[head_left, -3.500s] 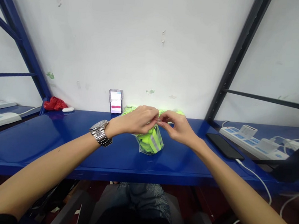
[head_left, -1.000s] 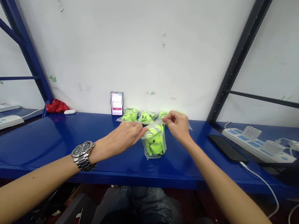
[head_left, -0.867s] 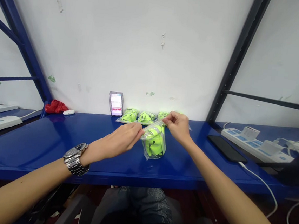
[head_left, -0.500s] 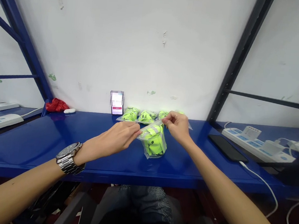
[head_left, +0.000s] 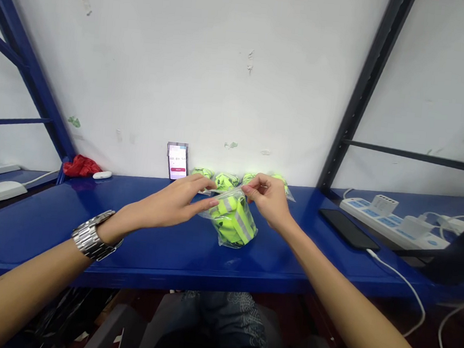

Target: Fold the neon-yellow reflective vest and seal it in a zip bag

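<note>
A clear plastic bag (head_left: 234, 221) with a folded neon-yellow item with grey stripes inside hangs tilted over the blue table. My right hand (head_left: 268, 199) pinches its top right corner between thumb and fingers. At the bag's top left is my left hand (head_left: 176, 200), its thumb and fingers apart, with the bag's edge by the fingertips; a metal watch (head_left: 93, 235) is on that wrist. Behind the hands, several similar bagged yellow bundles (head_left: 226, 182) lie in a row along the wall, partly hidden.
On the blue table (head_left: 134, 252), a lit phone (head_left: 177, 161) leans against the wall. Red cloth (head_left: 80, 166) and a white case (head_left: 102, 174) sit at the left. A dark phone (head_left: 348, 229) with a cable and a power strip (head_left: 391, 225) are at the right.
The fingers of my left hand have spread from a pinch on the bag's edge. The bag has turned, showing more grey stripes. The view has shifted slightly.
</note>
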A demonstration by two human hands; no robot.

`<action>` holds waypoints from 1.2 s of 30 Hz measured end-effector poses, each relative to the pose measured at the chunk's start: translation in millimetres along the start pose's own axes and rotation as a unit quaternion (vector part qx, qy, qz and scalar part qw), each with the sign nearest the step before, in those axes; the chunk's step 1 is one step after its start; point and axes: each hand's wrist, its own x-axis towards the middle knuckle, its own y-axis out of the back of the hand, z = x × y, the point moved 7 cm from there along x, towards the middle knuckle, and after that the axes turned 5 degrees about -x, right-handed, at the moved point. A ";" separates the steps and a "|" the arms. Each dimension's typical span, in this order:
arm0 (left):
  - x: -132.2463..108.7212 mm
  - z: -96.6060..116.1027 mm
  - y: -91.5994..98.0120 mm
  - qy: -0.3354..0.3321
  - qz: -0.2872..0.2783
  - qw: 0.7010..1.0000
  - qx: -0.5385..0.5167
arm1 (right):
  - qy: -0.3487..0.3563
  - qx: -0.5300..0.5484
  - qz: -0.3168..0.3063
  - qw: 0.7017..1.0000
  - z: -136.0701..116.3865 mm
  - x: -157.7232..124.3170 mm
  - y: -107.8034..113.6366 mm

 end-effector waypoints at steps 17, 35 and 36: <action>13.8 -46.8 3.4 0.097 0.148 0.982 -0.059 | -0.139 -0.584 -0.134 0.789 155.7 26.8 85.1; -61.3 -27.5 -25.9 0.143 0.256 0.954 0.058 | 0.268 -0.567 -0.194 0.754 7.4 -92.1 30.0; -61.7 -32.4 -13.0 0.165 0.303 0.936 0.076 | 0.300 -0.557 -0.218 0.743 7.3 -103.6 17.5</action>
